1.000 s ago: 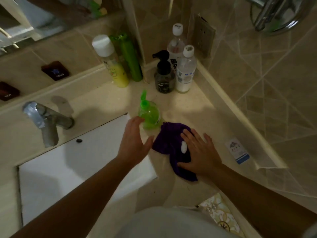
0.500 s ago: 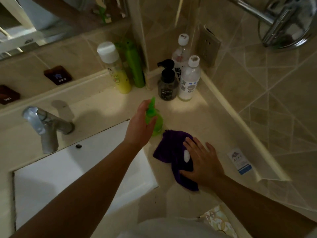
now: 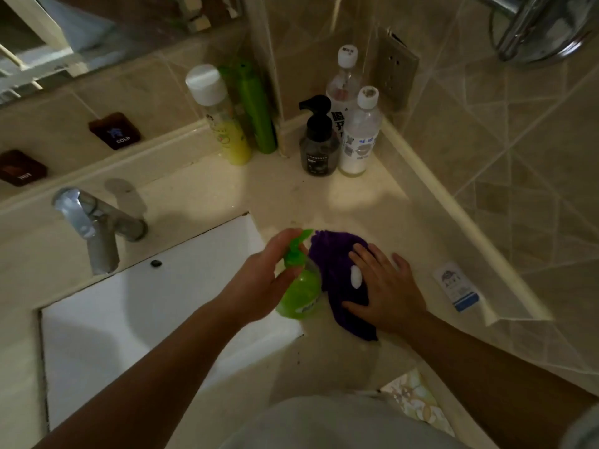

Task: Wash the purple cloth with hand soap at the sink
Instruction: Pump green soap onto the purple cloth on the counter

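Note:
The purple cloth [image 3: 337, 273] lies crumpled on the beige counter, just right of the white sink [image 3: 136, 319]. A white dab of soap foam [image 3: 356, 277] sits on it. My right hand [image 3: 389, 293] rests flat on the cloth's right side, fingers spread. My left hand [image 3: 265, 283] grips the green hand soap pump bottle [image 3: 301, 296], which is tilted with its nozzle over the cloth's left edge, at the sink's right corner.
A chrome faucet [image 3: 94, 225] stands behind the sink. Several bottles crowd the back corner: a yellow one [image 3: 227, 131], a green can [image 3: 259, 118], a black pump bottle [image 3: 319, 147], two clear bottles [image 3: 359, 140]. A small packet [image 3: 457, 290] lies at the right.
My left hand reached the green soap bottle, closed on it and carried it toward me, next to the cloth. My right hand stayed on the cloth.

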